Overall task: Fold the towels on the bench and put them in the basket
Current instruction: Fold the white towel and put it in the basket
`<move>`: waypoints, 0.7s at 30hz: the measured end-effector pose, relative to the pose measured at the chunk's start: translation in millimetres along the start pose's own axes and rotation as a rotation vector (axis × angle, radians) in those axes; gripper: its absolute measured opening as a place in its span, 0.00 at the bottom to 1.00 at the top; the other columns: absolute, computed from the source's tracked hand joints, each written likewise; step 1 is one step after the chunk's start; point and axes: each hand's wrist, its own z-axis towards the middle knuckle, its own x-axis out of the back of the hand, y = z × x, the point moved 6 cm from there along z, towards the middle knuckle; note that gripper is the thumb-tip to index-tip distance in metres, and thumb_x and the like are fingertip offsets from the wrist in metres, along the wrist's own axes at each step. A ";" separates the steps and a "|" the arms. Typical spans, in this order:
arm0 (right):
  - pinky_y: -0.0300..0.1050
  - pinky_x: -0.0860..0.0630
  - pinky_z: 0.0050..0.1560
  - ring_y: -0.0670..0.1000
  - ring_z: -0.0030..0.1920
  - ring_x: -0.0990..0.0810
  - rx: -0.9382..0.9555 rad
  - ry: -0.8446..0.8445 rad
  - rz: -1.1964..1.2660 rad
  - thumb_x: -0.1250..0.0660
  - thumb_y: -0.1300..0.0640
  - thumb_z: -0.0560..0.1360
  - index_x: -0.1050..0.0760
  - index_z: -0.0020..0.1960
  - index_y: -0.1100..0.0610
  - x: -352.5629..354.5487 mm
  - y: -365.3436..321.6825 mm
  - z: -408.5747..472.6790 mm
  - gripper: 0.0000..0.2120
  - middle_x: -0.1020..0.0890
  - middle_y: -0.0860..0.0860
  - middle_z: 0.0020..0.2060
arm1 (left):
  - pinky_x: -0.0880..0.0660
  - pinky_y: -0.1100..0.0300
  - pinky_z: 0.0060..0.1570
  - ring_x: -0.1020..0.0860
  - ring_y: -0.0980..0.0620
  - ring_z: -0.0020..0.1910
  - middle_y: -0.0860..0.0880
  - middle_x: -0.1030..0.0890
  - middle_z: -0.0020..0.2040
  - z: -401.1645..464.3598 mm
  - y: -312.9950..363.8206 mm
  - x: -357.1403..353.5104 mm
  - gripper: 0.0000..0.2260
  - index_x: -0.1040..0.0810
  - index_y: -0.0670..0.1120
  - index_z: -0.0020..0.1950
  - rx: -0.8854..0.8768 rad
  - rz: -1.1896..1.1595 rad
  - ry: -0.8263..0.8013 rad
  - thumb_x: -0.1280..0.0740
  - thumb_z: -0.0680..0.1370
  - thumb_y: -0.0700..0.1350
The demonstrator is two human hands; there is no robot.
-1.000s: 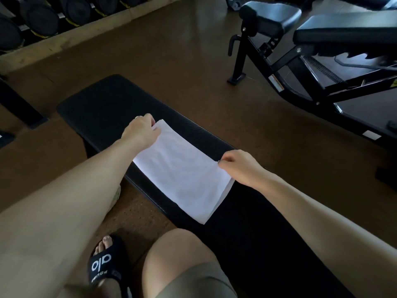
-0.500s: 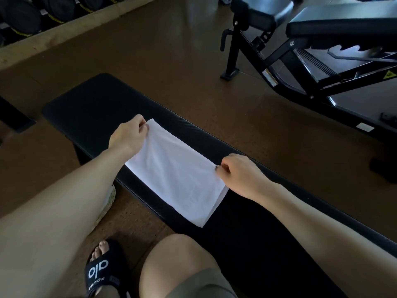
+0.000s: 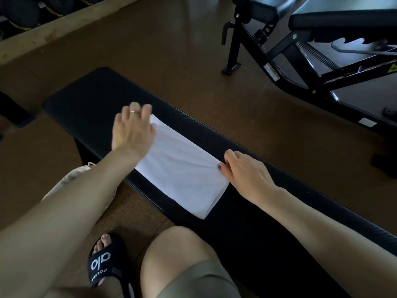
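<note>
bench (image 3: pixel 90 100) | left hand (image 3: pixel 133 130) released towel (image 3: pixel 182 171) | right hand (image 3: pixel 247 175) still pinches

White towel (image 3: pixel 180 166) soft matt cloth, tabletop (image 3: pixel 90 97) black textured vinyl padding, floor (image 3: pixel 171 46) brown speckled, slight sheen.

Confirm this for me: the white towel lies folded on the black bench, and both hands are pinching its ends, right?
Not quite. In the head view only the right hand pinches the white towel; the left hand is open, fingers spread over the far end. The towel does lie folded on the black bench.
</note>
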 end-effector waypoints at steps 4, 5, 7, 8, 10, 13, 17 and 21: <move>0.46 0.23 0.51 0.51 0.51 0.23 0.050 0.126 -0.004 0.37 0.50 0.83 0.29 0.61 0.53 9.7 -5.0 0.6 0.10 0.24 0.51 0.53 | 0.30 0.45 0.67 0.29 0.39 0.70 0.40 0.27 0.71 -66.4 87.4 25.0 0.24 0.27 0.43 0.71 -0.487 -0.228 0.045 0.45 0.82 0.56; 0.48 0.24 0.55 0.53 0.55 0.23 0.101 0.188 -0.037 0.36 0.53 0.82 0.28 0.64 0.54 12.3 -11.6 -0.4 0.13 0.24 0.53 0.56 | 0.36 0.47 0.75 0.35 0.41 0.76 0.42 0.33 0.77 -82.0 100.8 18.1 0.28 0.32 0.43 0.76 -0.513 -0.237 -0.093 0.49 0.82 0.58; 0.51 0.27 0.66 0.55 0.65 0.24 0.204 0.239 -0.028 0.38 0.55 0.82 0.30 0.72 0.57 13.1 -29.0 -5.2 0.19 0.24 0.55 0.64 | 0.52 0.48 0.81 0.52 0.46 0.83 0.45 0.49 0.84 -101.1 108.7 -3.2 0.32 0.47 0.45 0.83 -0.473 -0.190 -0.323 0.57 0.84 0.62; 0.52 0.32 0.73 0.55 0.71 0.28 0.233 0.191 -0.004 0.42 0.53 0.83 0.33 0.76 0.57 7.4 -37.6 -7.2 0.23 0.27 0.55 0.70 | 0.58 0.49 0.81 0.59 0.48 0.83 0.47 0.56 0.84 -105.4 106.6 -11.2 0.33 0.54 0.47 0.84 -0.442 -0.186 -0.376 0.59 0.84 0.63; 0.51 0.49 0.81 0.53 0.81 0.43 0.215 0.037 0.023 0.54 0.47 0.85 0.46 0.83 0.56 -10.8 -44.3 -12.5 0.29 0.39 0.54 0.81 | 0.63 0.49 0.80 0.65 0.51 0.81 0.50 0.62 0.83 -107.0 104.1 -20.7 0.34 0.61 0.49 0.84 -0.423 -0.193 -0.380 0.63 0.81 0.65; 0.48 0.62 0.81 0.47 0.82 0.59 0.139 -0.123 0.012 0.64 0.41 0.83 0.60 0.83 0.53 -29.4 -23.0 -19.8 0.31 0.55 0.50 0.83 | 0.64 0.50 0.80 0.66 0.54 0.81 0.53 0.63 0.83 -105.0 98.6 -25.0 0.35 0.61 0.52 0.84 -0.410 -0.208 -0.384 0.64 0.80 0.67; 0.48 0.64 0.80 0.46 0.81 0.63 0.098 -0.143 -0.052 0.64 0.41 0.85 0.64 0.83 0.51 -31.1 -3.0 -23.6 0.30 0.59 0.47 0.83 | 0.66 0.50 0.79 0.67 0.55 0.81 0.56 0.64 0.83 -88.7 58.9 -31.4 0.30 0.61 0.58 0.83 -0.250 -0.228 -0.440 0.58 0.83 0.64; 0.48 0.63 0.81 0.46 0.81 0.63 0.075 -0.153 -0.053 0.63 0.41 0.85 0.64 0.83 0.51 -32.6 -6.3 -22.4 0.29 0.59 0.47 0.83 | 0.65 0.49 0.79 0.64 0.52 0.82 0.55 0.63 0.83 -71.8 10.1 -38.2 0.28 0.59 0.62 0.83 -0.100 -0.201 -0.452 0.57 0.84 0.64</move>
